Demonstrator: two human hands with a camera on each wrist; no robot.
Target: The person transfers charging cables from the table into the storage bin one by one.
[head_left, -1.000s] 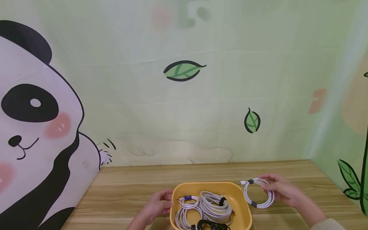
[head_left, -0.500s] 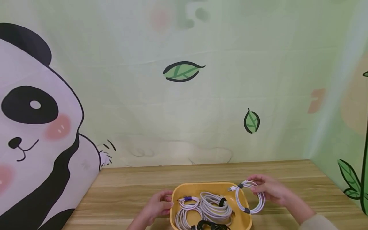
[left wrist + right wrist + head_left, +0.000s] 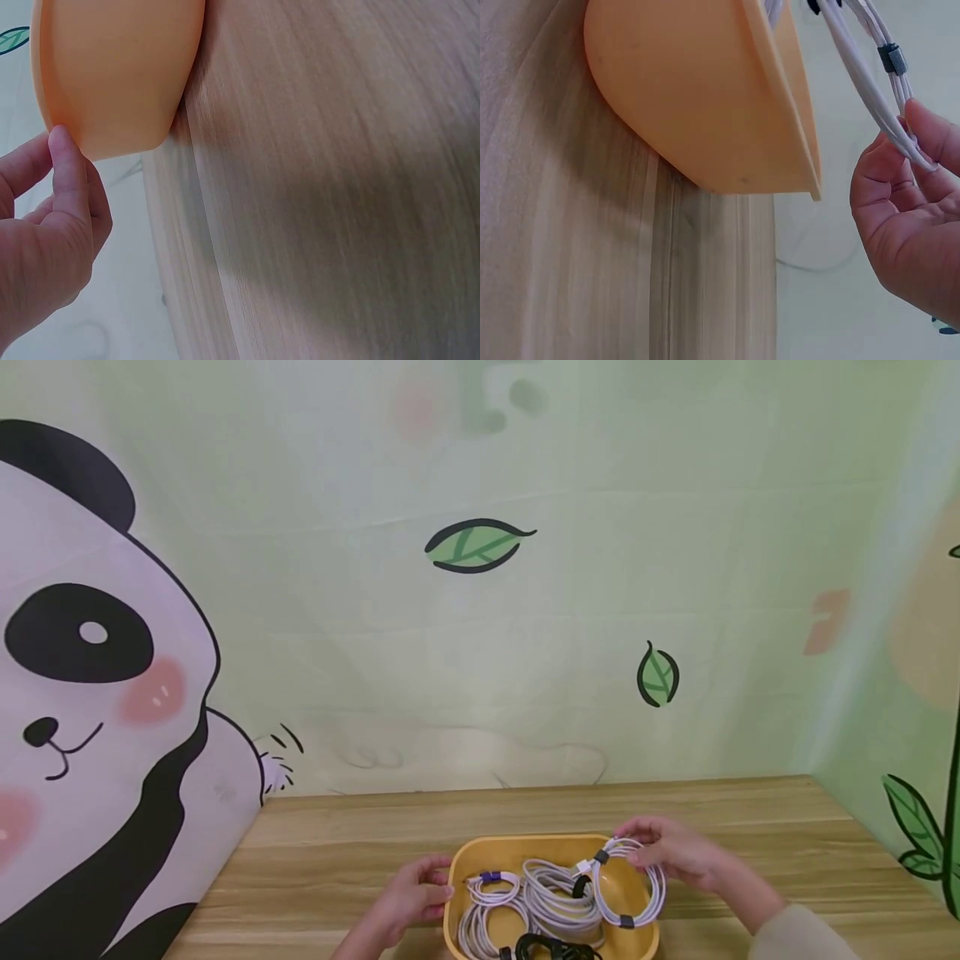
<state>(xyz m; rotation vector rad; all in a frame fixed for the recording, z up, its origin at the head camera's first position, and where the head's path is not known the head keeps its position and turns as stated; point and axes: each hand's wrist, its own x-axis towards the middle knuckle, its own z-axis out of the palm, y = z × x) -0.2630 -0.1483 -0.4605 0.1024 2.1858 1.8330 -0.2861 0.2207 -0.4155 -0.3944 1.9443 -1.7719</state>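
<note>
A white charging cable coiled in a ring (image 3: pixel 628 918), with dark straps and a white plug, hangs from my right hand (image 3: pixel 678 853). Thumb and fingers pinch the coil's upper right side, over the right part of a yellow plastic bin (image 3: pixel 540 842). The right wrist view shows the cable (image 3: pixel 866 86) held beside the bin's rim (image 3: pixel 791 112). At the bin's left side, my left hand (image 3: pixel 411 893) holds its edge; in the left wrist view the thumb (image 3: pixel 66 165) sits at the rim corner. Inside lie a large grey-white coiled cable (image 3: pixel 547 893), smaller white coils (image 3: pixel 487 927) and a black cable (image 3: pixel 558 948).
The bin stands on a wood-grain table (image 3: pixel 337 835), its near end cut off by the frame. Behind the table hangs a pale green backdrop (image 3: pixel 480 677) with a printed panda (image 3: pixel 90 693) and leaves.
My right hand has moved left with the coiled charging cable, from beside the bin to over its right part. The left hand has stayed at the bin's left edge.
</note>
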